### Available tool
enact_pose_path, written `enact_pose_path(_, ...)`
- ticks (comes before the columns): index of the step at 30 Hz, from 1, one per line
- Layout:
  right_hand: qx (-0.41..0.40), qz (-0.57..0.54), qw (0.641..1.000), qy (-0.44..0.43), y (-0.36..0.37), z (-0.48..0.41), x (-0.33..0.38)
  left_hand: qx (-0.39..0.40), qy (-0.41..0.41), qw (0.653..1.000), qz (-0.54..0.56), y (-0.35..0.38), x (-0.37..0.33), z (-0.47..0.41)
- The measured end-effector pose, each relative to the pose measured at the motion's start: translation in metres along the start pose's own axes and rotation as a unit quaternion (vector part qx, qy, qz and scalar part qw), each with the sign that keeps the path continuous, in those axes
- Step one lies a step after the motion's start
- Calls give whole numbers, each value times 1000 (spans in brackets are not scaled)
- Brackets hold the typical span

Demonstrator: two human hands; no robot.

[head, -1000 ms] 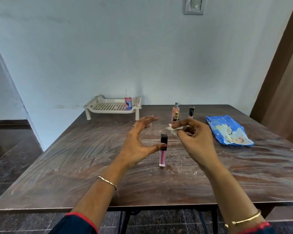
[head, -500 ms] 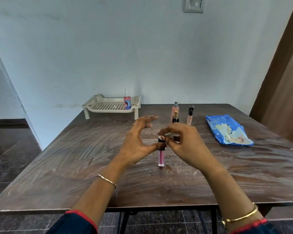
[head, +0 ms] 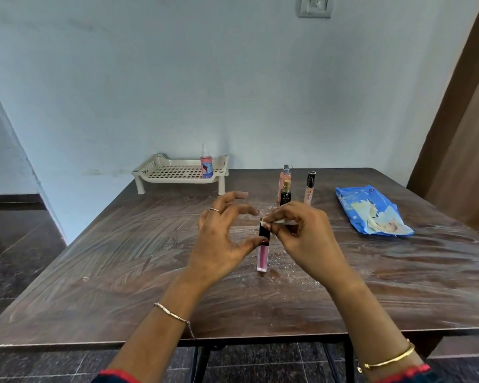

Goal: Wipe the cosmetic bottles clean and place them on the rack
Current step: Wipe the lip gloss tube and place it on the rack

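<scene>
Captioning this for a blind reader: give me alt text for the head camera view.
A right hand pinches a white wipe against the black cap of an upright pink lip gloss tube, which the left hand steadies with its thumb on a table. Behind are three bottles, a blue wipes pack and a rack holding a spray bottle.

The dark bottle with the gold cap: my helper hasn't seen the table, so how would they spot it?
On the brown table, look right of the white rack. Three bottles cluster there; the dark bottle is the shortest and nearest, gold-capped, unlike the peach spray bottle and black-capped tube.
</scene>
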State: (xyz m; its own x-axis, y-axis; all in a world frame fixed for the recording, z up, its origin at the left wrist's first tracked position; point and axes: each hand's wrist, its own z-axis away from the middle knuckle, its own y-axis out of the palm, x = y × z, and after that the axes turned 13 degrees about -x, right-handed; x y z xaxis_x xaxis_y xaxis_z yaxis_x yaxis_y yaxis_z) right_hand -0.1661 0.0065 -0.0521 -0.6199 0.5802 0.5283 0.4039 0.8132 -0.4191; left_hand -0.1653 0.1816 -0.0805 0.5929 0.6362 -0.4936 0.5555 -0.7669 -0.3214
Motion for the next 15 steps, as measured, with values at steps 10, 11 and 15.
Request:
enact_pose_path(10, -59, -10, 998, 25, 5, 10, 4, -8, -9, 1000, -15, -2, -9, 3)
enact_pose_path(11, -65, -16, 997, 31, 6, 11, 3, -6, -8, 1000, -13, -2, -10, 3)
enact_pose_path(15, -76, -58, 992, 83, 8, 15, -1, 3, -7, 1000, -17, -3, -9, 3)
